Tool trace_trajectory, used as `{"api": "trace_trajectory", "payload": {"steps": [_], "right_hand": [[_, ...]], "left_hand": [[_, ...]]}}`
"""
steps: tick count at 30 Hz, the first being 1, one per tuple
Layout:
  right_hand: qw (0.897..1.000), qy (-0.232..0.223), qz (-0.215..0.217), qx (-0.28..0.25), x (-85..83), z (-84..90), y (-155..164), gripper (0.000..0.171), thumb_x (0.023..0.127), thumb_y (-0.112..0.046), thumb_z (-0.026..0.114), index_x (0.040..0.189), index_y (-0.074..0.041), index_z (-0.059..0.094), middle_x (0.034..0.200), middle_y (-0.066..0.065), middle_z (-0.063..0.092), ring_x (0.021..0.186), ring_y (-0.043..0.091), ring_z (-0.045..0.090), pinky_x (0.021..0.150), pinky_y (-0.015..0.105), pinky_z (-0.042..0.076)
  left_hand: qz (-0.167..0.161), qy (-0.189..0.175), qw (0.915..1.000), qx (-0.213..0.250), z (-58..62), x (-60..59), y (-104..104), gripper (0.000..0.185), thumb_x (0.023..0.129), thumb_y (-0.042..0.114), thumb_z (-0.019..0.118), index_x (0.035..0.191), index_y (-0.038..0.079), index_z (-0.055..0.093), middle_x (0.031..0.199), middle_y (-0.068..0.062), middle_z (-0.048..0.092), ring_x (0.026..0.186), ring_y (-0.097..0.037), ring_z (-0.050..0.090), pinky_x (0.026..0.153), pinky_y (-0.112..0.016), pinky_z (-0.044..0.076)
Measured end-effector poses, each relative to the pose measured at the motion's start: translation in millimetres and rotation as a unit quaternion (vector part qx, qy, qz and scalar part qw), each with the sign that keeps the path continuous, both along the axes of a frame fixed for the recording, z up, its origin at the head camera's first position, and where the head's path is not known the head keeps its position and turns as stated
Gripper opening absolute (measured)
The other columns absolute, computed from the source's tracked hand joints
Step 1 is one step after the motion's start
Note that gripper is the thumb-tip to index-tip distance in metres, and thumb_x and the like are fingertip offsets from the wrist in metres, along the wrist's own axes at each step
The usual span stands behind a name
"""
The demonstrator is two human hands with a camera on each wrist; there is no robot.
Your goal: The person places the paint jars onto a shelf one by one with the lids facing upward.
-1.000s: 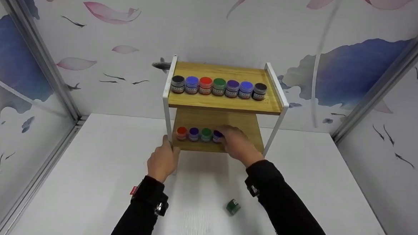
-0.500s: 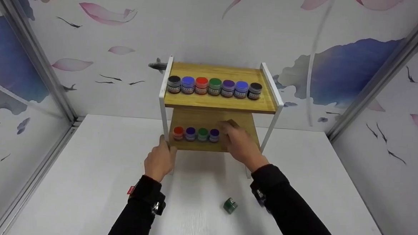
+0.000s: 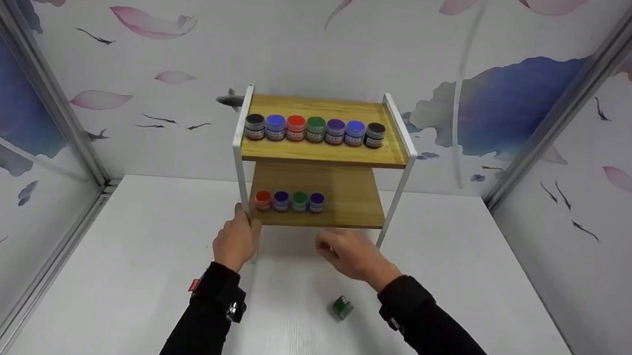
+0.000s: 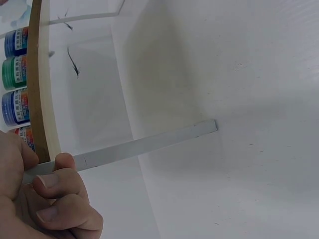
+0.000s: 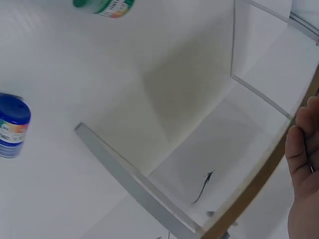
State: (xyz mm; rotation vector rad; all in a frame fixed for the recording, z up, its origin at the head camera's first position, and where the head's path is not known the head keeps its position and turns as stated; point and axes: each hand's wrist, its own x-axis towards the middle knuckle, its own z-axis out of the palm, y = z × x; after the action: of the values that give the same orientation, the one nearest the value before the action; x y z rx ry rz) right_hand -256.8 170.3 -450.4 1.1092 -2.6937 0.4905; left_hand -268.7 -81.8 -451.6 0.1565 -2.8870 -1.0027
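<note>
A two-tier wooden shelf [image 3: 322, 155] with a white metal frame stands at the back of the white table. Its top board carries a row of several paint jars [image 3: 315, 130]. The lower board [image 3: 347, 201] has a red jar [image 3: 262, 200], a purple one, a green one and a blue jar [image 3: 316, 202] at its left. My left hand [image 3: 237, 238] grips the front left leg [image 4: 144, 145], fingers [image 4: 55, 181] curled round it. My right hand [image 3: 344, 253] hovers just before the lower board, relaxed and holding nothing. A green jar [image 3: 341, 307] lies on the table below that hand.
The right wrist view shows a blue jar [image 5: 12, 124] on the table beside a shelf leg [image 5: 134, 184], and the green jar [image 5: 102, 5]. Painted wall panels with metal posts [image 3: 45, 82] enclose the table on three sides. Bare board is right of the lower row.
My right hand has pulled back from the lower board toward me, leaving the blue jar fourth in the row. My left hand has kept its grip on the leg.
</note>
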Motion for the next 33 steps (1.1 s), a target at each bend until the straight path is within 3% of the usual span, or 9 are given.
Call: {"api": "trace_trajectory", "payload": {"steps": [4,8,15,19,23,29,33], "right_hand": [[0.998,-0.050,0.006,0.025,10.6,-20.9,9,0.003,0.095,-0.016,0.063,0.094,-0.016,0.066,0.084,-0.005,0.065,0.074,0.006,0.055,0.071,0.021,0.052],[0.996,-0.069,0.025,0.047,17.6,-38.1,19,0.007,0.095,-0.017,0.063,0.096,-0.013,0.069,0.088,-0.003,0.068,0.079,0.008,0.061,0.073,0.024,0.054],[0.992,-0.117,0.009,0.053,25.8,-52.3,41,0.010,0.092,-0.014,0.066,0.100,-0.011,0.070,0.094,-0.001,0.069,0.082,0.011,0.064,0.072,0.028,0.054],[0.980,-0.184,-0.017,0.069,31.9,-56.9,50,0.018,0.091,-0.021,0.068,0.106,-0.012,0.069,0.097,-0.002,0.069,0.085,0.014,0.063,0.074,0.031,0.052],[0.961,-0.250,-0.071,0.097,39.7,-63.9,49,0.036,0.083,-0.036,0.075,0.114,-0.019,0.065,0.104,-0.004,0.064,0.092,0.017,0.061,0.080,0.038,0.051],[0.961,-0.237,-0.082,0.119,46.9,-76.0,44,0.059,0.071,-0.044,0.084,0.120,-0.024,0.057,0.111,-0.004,0.055,0.087,0.014,0.059,0.078,0.037,0.053],[0.956,-0.251,-0.095,0.121,47.8,-81.3,44,0.064,0.071,-0.046,0.084,0.123,-0.027,0.052,0.113,-0.005,0.052,0.088,0.015,0.059,0.079,0.039,0.054]], "left_hand": [[-0.003,-0.008,1.0000,-0.001,-2.8,-1.0,1,0.063,0.098,0.029,0.038,0.149,-0.008,0.027,0.091,-0.017,0.067,0.061,-0.021,0.052,0.050,-0.032,0.039],[-0.002,-0.012,0.9999,0.002,-2.6,-0.8,0,0.063,0.098,0.029,0.038,0.149,-0.007,0.026,0.084,-0.014,0.065,0.060,-0.020,0.051,0.049,-0.031,0.037],[-0.007,-0.018,0.9998,0.002,-0.4,0.7,-3,0.064,0.098,0.029,0.038,0.149,-0.008,0.025,0.085,-0.013,0.065,0.061,-0.020,0.053,0.049,-0.031,0.039],[-0.008,-0.016,0.9998,-0.003,-0.6,1.1,-2,0.064,0.099,0.030,0.038,0.149,-0.008,0.025,0.089,-0.015,0.067,0.062,-0.021,0.055,0.051,-0.032,0.041],[-0.009,-0.019,0.9998,-0.003,-1.6,1.9,-1,0.064,0.099,0.030,0.037,0.149,-0.007,0.025,0.089,-0.015,0.067,0.062,-0.021,0.055,0.051,-0.032,0.041],[-0.008,0.001,1.0000,-0.003,-1.5,2.3,-3,0.056,0.098,0.027,0.037,0.142,-0.008,0.035,0.069,-0.004,0.051,0.054,-0.018,0.046,0.045,-0.030,0.033],[-0.010,0.006,0.9999,-0.007,0.2,1.4,-3,0.052,0.098,0.026,0.037,0.138,-0.006,0.039,0.068,-0.003,0.048,0.054,-0.018,0.046,0.046,-0.030,0.033]]}}
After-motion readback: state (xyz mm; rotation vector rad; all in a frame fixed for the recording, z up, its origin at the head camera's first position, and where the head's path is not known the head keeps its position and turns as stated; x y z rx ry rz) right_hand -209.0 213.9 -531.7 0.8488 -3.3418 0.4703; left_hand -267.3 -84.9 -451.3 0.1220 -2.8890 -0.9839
